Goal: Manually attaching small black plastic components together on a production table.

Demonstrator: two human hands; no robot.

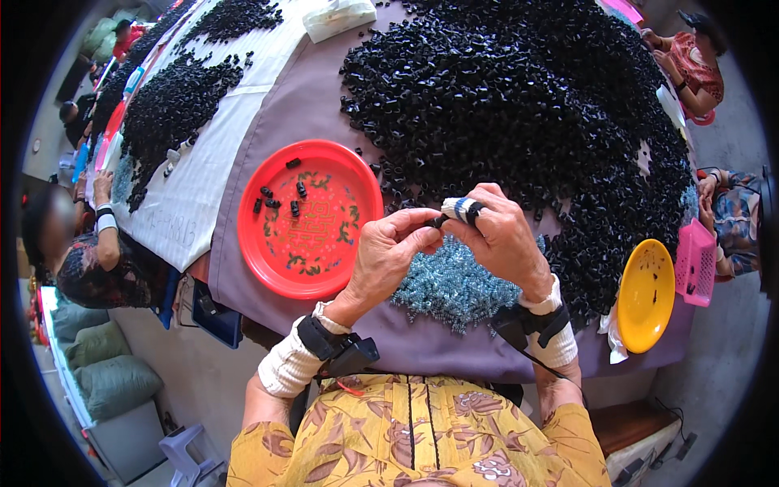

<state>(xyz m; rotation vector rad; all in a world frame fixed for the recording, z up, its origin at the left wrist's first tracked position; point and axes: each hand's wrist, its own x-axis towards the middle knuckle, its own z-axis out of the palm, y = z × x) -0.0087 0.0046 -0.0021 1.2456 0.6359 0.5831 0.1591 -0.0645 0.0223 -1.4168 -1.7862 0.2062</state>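
Nearest: yellow floral shirt (389, 430), white wrist cuffs (290, 363), black strapped units (355, 355) over them.

Left hand (381, 256): grip pinched closed, thumb and forefinger on a small black part (439, 220). Right hand (513, 247): grip also closed, on the same part from the other side; striped finger wrap (464, 209) on one finger. Part sits between the fingertips, above the counter (304, 105). Mostly covered, can't tell if a spring is in it.

Under the hands: heap of pale-blue springs (454, 292). Left of that: round red tray (260, 252), a few black pieces (294, 209) in its upper-left half. Right, at the counter edge: yellow dish (641, 304), pink basket (694, 252) beside it.

Beyond: big spread of black parts (503, 105). Co-workers at both sides, one in a red patterned top (699, 73) upper right.

Risks, my read: a slipped pinch drops the part into the springs or black spread, hard to find again. Springs look tangle-prone; grabbing one could drag several. Thin cord (542, 364) at the right wrist could snag the edge. Yellow dish could get elbowed off, being so near it.
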